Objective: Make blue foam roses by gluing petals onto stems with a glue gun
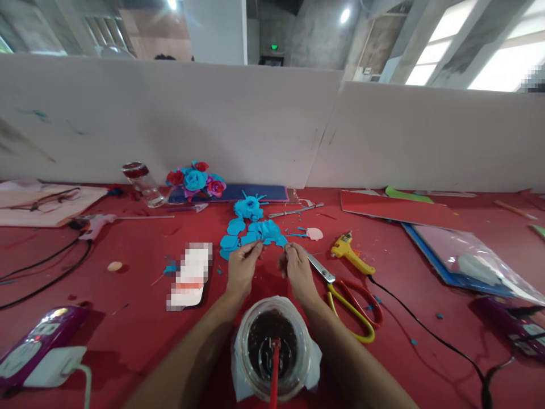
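Wide round see-through tub (246, 346) with a red stick (275, 378), between the forearms

Left hand (242, 270) reaches forward, knuckles up, thumb and forefinger pinching the near left edge of a crumpled, bright-blue, paper-like piece (271, 230). The right hand (299, 267) mirrors it, thumb and forefinger nipping the near right corner, so the piece lies right at both sets of fingertips, its surface wrinkled and its edges uneven.

Well left of the fingers lies a pale pink glue gun (96, 226); closer in, a flat white rectangular object (193, 278), blurred out. Beyond the left fingers sits a ruffled bunch of red, blue and purple flowers (196, 180). Flat rounded blue petals (229, 244) lie just left of those fingertips, with a curled blue flower (250, 208) beyond. Silver-bladed scissors with red and yellow handles (332, 284) crowd the right hand's outer side; farther right rests a yellow glue gun (352, 255).
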`<state>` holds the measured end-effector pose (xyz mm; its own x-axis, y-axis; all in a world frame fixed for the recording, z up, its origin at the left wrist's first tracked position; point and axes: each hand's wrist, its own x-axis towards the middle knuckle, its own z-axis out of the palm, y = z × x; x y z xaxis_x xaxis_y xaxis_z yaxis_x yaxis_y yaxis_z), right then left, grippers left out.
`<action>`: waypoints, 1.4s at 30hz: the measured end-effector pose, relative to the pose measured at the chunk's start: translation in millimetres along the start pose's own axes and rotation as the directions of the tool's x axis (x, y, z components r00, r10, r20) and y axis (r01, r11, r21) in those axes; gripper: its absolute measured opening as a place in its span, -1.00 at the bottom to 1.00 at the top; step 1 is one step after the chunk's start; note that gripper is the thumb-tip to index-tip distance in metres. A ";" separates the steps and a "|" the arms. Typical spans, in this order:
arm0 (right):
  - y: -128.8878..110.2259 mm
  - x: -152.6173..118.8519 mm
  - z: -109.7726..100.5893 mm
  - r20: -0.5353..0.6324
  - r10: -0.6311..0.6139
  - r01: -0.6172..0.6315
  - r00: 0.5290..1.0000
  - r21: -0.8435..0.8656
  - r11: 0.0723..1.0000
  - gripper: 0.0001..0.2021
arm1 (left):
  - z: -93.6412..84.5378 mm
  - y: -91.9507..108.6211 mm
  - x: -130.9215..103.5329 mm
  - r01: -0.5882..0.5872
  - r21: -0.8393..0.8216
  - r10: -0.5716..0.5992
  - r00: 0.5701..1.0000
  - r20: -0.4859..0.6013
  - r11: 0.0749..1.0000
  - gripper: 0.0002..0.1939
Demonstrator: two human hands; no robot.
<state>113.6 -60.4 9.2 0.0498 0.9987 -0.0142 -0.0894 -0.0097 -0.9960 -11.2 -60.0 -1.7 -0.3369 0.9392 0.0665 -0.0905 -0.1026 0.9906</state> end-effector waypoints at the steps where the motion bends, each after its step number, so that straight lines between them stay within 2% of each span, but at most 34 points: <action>1: 0.3 0.5 -0.4 -0.025 -0.005 0.005 1.000 -0.019 1.000 -0.76 | 0.3 -0.7 0.2 0.000 -0.034 0.000 1.000 0.008 0.999 -0.74; 3: 0.6 1.8 -1.3 -0.065 -0.005 0.002 0.998 -0.044 0.999 -0.75 | 1.4 -2.1 0.5 0.035 -0.135 -0.030 0.999 0.034 0.990 -0.74; 6: 0.6 3.3 -1.9 -0.076 -0.002 -0.002 0.997 -0.047 0.999 -0.75 | 3.5 -2.1 0.2 0.149 -0.262 -0.133 0.988 0.077 0.954 -0.70; 9: 1.0 4.2 -2.4 -0.043 -0.014 0.012 0.999 -0.057 0.998 -0.73 | 5.5 1.1 -1.1 0.248 -0.336 -0.232 0.969 0.089 0.908 -0.64; 12: 0.9 4.5 -4.1 0.011 -0.079 0.080 0.997 -0.112 0.990 -0.77 | 7.0 5.5 -2.8 0.289 -0.380 -0.281 0.957 0.077 0.879 -0.62; 16: -1.4 4.1 -6.3 0.011 -0.117 0.117 0.993 -0.068 0.991 -0.79 | 6.9 6.6 -3.2 0.289 -0.376 -0.289 0.956 0.058 0.880 -0.62; 20: -3.4 3.2 -5.9 -0.009 -0.108 0.107 0.994 -0.066 0.992 -0.82 | 4.7 0.6 -0.9 0.221 -0.300 -0.227 0.974 0.013 0.928 -0.65; 24: -5.0 2.0 -4.5 0.002 -0.130 0.130 0.991 -0.050 0.990 -0.83 | 3.1 -1.5 0.3 0.193 -0.281 -0.186 0.981 0.054 0.940 -0.72; 28: -4.2 1.8 -4.7 -0.018 -0.095 0.095 0.995 -0.015 0.995 -0.78 | 3.6 3.1 -0.8 0.243 -0.316 -0.206 0.967 0.147 0.917 -0.72; 33: 0.8 3.5 -3.0 -0.043 -0.078 0.073 0.996 -0.094 0.993 -0.71 | 3.8 4.6 -1.1 0.299 -0.334 -0.237 0.947 0.215 0.894 -0.68; 38: 3.1 5.8 -2.9 -0.067 -0.044 0.037 0.997 -0.098 0.994 -0.68 | 4.1 3.1 -0.8 0.317 -0.339 -0.257 0.943 0.212 0.885 -0.66; 42: 1.0 6.1 -6.4 0.026 -0.105 0.108 0.994 -0.153 0.982 -0.72 | 4.9 6.0 -1.3 0.341 -0.334 -0.298 0.939 0.173 0.879 -0.61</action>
<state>120.2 -54.7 7.5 0.0329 0.9951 0.0929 0.0695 0.0904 -0.9935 -6.7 -60.2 4.7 -0.1275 0.9688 -0.2124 -0.5072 0.1204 0.8534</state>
